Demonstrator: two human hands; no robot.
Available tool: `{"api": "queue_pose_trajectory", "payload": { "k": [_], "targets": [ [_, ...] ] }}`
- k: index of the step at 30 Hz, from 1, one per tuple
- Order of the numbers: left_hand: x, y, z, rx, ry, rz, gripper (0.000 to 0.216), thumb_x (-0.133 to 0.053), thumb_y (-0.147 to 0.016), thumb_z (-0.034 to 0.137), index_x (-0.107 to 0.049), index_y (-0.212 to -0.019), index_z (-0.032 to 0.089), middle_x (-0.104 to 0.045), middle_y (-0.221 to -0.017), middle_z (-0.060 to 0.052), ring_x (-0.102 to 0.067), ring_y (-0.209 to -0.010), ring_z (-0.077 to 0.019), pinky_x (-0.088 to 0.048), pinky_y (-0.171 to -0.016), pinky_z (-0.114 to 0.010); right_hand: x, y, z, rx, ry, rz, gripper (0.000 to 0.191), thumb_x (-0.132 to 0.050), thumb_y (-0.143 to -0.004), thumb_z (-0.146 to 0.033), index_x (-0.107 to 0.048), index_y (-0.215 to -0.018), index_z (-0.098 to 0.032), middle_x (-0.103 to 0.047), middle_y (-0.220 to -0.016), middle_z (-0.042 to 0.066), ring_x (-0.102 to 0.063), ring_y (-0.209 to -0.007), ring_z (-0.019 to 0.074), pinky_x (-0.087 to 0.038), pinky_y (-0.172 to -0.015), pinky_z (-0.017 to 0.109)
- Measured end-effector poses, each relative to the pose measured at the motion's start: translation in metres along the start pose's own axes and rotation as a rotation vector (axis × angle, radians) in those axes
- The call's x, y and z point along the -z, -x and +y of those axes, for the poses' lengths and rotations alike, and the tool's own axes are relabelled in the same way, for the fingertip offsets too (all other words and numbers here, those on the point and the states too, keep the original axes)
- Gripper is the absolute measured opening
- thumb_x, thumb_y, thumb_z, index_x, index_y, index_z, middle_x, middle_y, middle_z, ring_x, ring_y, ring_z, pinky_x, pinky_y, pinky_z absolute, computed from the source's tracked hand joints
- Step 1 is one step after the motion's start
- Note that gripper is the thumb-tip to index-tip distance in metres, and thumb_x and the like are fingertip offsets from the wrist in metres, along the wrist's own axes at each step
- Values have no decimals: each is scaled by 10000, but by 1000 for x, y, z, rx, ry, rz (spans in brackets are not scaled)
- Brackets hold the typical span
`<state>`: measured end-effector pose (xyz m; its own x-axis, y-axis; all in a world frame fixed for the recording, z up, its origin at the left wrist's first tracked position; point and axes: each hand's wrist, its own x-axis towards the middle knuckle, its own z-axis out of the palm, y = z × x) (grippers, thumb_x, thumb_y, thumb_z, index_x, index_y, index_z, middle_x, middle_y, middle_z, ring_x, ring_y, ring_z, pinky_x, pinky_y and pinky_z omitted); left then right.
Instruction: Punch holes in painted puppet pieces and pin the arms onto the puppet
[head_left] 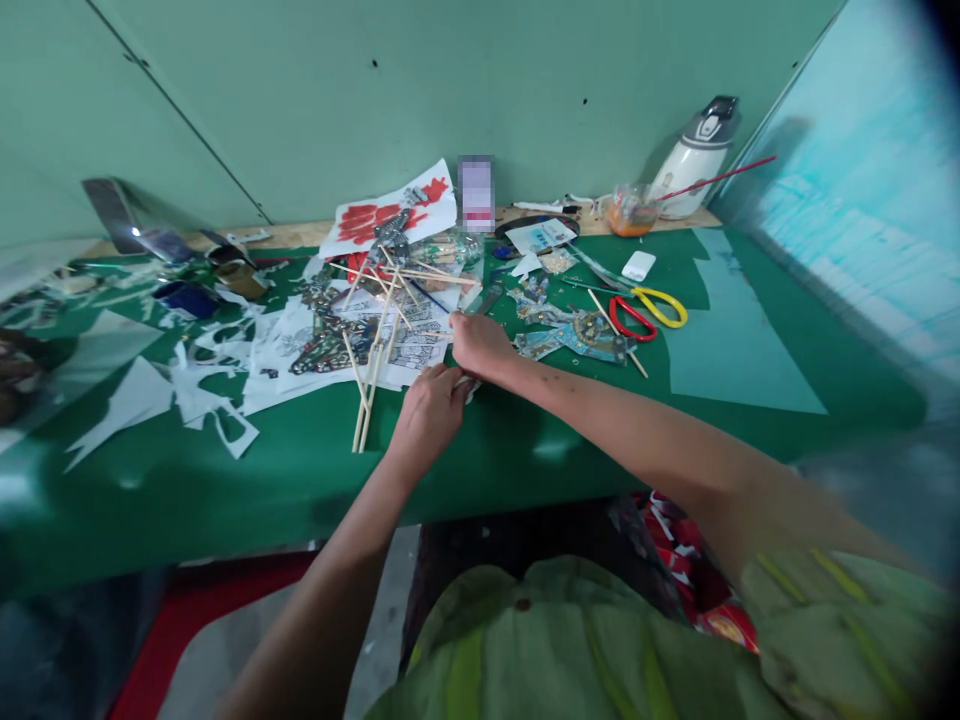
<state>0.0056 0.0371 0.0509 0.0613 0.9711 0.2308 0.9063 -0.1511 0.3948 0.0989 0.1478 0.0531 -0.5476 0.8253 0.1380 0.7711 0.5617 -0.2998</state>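
Observation:
My left hand is closed near the front of the green table, against my right hand. A small whitish piece shows between the two hands; its kind is hidden by the fingers. My right hand is curled into a fist just above it. From that fist a thin dark blue stick, like a paintbrush handle, points up and left. Left of the hands, several pale wooden sticks lie crossed over printed line-drawing sheets and shiny, painted cut-out pieces.
Scissors with red and yellow handles lie right of the hands, beside painted cut-outs. Behind stand a plastic cup with orange liquid and a white flask. Paint pots and paper scraps are at left.

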Motion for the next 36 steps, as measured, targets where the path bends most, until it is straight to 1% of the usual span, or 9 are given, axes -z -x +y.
{"api": "queue_pose_trajectory", "payload": {
  "k": [4, 9, 12, 14, 19, 22, 25, 30, 36],
  "targets": [
    [-7, 5, -1, 11, 34, 39, 266, -445, -919, 282, -666, -972, 144, -619, -849, -83, -571, -827, -212, -455, -747, -334, 0, 4, -1, 8, 11, 13, 269, -396, -883, -102, -575, -1083, -92, -711, -944, 158, -681, -905, 245, -493, -718, 296],
    [-8, 10, 0, 4, -70, 111, 309, -418, -943, 311, -637, -1055, 124, -615, -904, -115, -552, -905, -248, -453, -846, -393, 3, 6, -3, 1, 33, 14, 279, -381, -890, -106, -562, -1102, -100, -708, -953, 157, -677, -904, 246, -489, -713, 306],
    [-6, 15, 0, -31, -137, 120, 298, -415, -948, 322, -635, -1036, 142, -601, -923, -118, -540, -915, -256, -446, -877, -414, 4, 7, -4, 5, 50, 9, 264, -391, -886, -118, -565, -1084, -104, -708, -940, 156, -677, -900, 250, -485, -703, 305],
    [-6, 18, -1, -55, -184, 121, 301, -388, -957, 314, -629, -1018, 143, -589, -914, -121, -532, -900, -260, -448, -867, -416, 4, 8, -4, 0, 58, 14, 254, -396, -881, -114, -561, -1074, -109, -706, -942, 154, -676, -897, 250, -483, -697, 304],
    [-16, 19, -4, -100, -257, 163, 291, -364, -964, 293, -614, -940, 146, -563, -876, -124, -506, -882, -266, -443, -841, -413, 3, 9, -5, -20, 70, 20, 233, -391, -883, -106, -560, -1044, -109, -705, -931, 160, -678, -879, 246, -480, -687, 298],
    [-20, 19, -6, -111, -247, 172, 279, -354, -963, 255, -608, -904, 154, -546, -869, -118, -493, -867, -256, -436, -859, -421, 3, 10, -5, -14, 82, 38, 205, -413, -875, -107, -561, -1016, -111, -702, -902, 152, -677, -860, 245, -480, -672, 292],
    [-22, 20, -7, -107, -239, 184, 253, -371, -954, 235, -614, -918, 170, -530, -888, -112, -481, -868, -250, -443, -848, -422, 2, 10, -6, -12, 116, 46, 186, -450, -858, -114, -566, -1003, -108, -696, -885, 155, -670, -860, 250, -482, -675, 297],
    [-23, 21, -7, -88, -178, 239, 238, -396, -944, 218, -620, -1007, 167, -541, -1023, -139, -480, -952, -260, -453, -855, -416, 1, 9, -7, -19, 120, 57, 218, -421, -876, -118, -588, -1015, -108, -699, -913, 169, -657, -899, 258, -485, -721, 321],
    [-24, 20, -6, -103, -135, 196, 232, -375, -948, 203, -603, -917, 175, -579, -933, -114, -500, -915, -253, -449, -824, -399, 2, 8, -8, -22, 123, -9, 246, -398, -890, -106, -599, -1032, -107, -703, -950, 176, -666, -922, 266, -483, -739, 322]
  ]
}}
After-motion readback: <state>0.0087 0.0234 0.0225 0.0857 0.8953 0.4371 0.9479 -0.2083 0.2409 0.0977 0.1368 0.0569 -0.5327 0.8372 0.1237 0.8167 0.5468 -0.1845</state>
